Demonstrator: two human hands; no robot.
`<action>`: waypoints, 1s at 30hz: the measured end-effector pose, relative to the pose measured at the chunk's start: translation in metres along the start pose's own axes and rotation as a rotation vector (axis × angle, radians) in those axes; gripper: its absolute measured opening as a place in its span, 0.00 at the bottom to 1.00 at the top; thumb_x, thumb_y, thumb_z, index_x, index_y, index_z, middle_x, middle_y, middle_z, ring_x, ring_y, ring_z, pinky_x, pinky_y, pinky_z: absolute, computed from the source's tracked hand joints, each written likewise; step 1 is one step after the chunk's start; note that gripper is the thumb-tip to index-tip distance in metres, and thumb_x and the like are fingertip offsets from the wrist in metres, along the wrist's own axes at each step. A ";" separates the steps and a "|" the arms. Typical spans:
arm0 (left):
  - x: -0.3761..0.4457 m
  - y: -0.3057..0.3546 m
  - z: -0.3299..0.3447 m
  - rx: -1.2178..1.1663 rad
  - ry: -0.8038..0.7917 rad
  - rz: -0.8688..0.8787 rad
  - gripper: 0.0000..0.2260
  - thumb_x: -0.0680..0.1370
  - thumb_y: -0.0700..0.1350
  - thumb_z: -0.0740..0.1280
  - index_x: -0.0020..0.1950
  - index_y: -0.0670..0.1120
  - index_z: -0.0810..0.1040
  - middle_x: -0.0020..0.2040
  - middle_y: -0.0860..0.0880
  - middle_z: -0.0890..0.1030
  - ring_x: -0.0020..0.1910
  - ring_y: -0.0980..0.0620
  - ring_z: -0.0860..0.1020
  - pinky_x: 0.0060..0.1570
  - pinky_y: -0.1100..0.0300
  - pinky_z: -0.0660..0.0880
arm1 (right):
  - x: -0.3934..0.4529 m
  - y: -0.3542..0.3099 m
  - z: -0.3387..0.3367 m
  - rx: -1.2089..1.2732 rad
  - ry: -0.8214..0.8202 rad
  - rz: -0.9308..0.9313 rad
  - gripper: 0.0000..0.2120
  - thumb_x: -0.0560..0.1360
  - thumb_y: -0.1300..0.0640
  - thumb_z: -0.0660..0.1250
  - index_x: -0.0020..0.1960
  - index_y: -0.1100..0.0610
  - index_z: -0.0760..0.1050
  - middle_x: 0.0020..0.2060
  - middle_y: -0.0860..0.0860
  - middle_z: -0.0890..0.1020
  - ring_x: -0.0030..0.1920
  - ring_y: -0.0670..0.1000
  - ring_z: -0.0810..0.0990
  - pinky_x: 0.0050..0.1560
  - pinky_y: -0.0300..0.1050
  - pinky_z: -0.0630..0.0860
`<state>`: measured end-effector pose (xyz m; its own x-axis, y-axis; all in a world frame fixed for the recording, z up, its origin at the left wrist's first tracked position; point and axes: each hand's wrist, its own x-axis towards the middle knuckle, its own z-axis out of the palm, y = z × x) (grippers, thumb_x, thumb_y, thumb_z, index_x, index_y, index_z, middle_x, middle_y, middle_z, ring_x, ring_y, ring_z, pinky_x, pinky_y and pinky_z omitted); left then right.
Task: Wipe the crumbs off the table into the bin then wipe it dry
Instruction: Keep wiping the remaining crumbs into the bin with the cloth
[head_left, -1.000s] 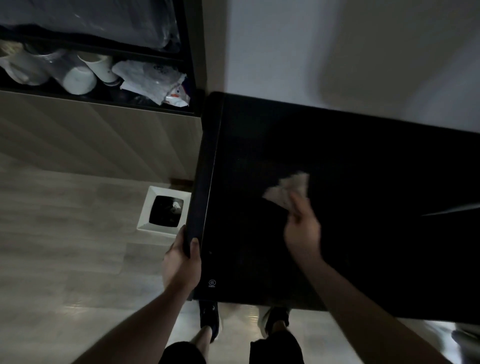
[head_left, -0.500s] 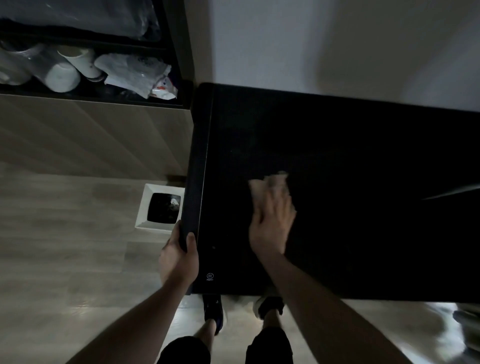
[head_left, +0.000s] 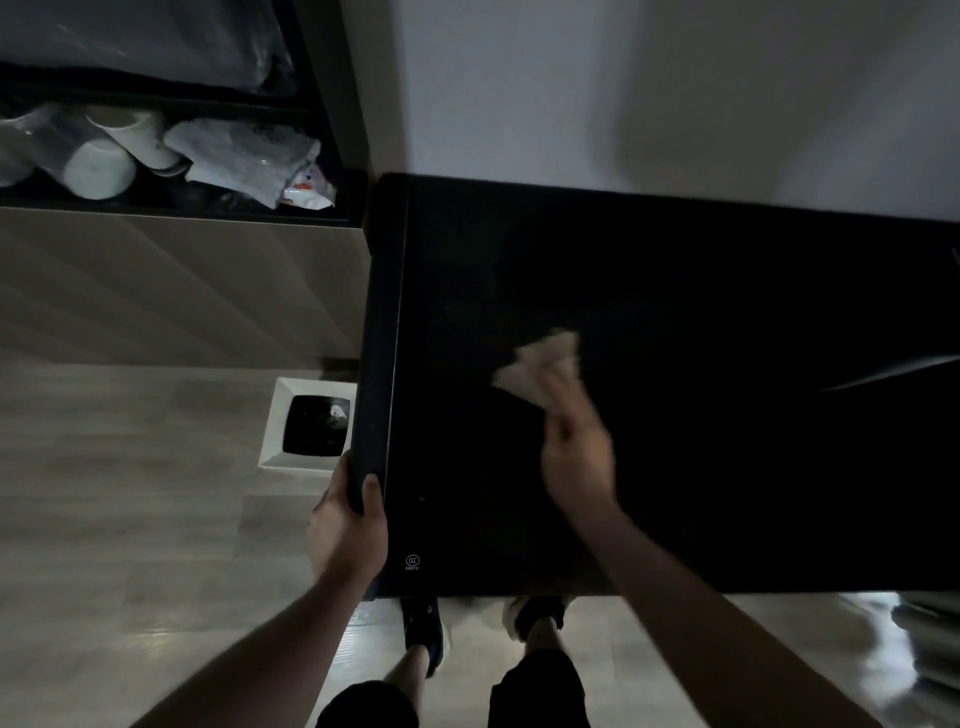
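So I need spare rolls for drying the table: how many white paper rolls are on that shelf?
2 plainly show on the shelf: one roll lying at the front, one roll behind it. More may be hidden at the left edge.

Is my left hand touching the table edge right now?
Touching. The head view shows the left hand gripping the black table at its left edge, thumb on top and fingers wrapped around the side.
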<state>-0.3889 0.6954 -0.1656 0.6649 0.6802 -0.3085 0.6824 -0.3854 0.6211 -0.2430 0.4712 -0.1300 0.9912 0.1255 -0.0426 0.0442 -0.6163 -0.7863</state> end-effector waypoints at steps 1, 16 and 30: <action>0.000 -0.001 0.000 -0.006 -0.003 0.000 0.24 0.79 0.59 0.54 0.75 0.60 0.69 0.56 0.43 0.86 0.54 0.35 0.83 0.50 0.48 0.76 | 0.005 0.025 -0.025 -0.076 0.058 0.044 0.24 0.78 0.68 0.61 0.72 0.54 0.76 0.72 0.50 0.76 0.76 0.51 0.70 0.77 0.48 0.65; 0.000 0.000 0.001 0.020 0.011 -0.004 0.25 0.79 0.58 0.55 0.75 0.57 0.70 0.54 0.41 0.86 0.52 0.34 0.83 0.47 0.48 0.75 | -0.046 0.034 0.024 -0.426 0.164 0.125 0.30 0.75 0.66 0.60 0.76 0.54 0.70 0.78 0.54 0.67 0.80 0.58 0.62 0.75 0.62 0.62; 0.001 0.000 0.000 0.046 -0.005 0.000 0.26 0.78 0.60 0.53 0.76 0.58 0.69 0.56 0.40 0.86 0.53 0.34 0.83 0.49 0.46 0.77 | -0.018 -0.003 0.005 -0.059 -0.011 0.103 0.24 0.82 0.63 0.60 0.76 0.47 0.71 0.76 0.46 0.71 0.79 0.44 0.62 0.78 0.44 0.64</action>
<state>-0.3884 0.6965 -0.1661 0.6660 0.6775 -0.3123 0.6959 -0.4135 0.5871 -0.2612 0.4749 -0.1303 0.9894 0.0679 -0.1286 -0.0502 -0.6707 -0.7400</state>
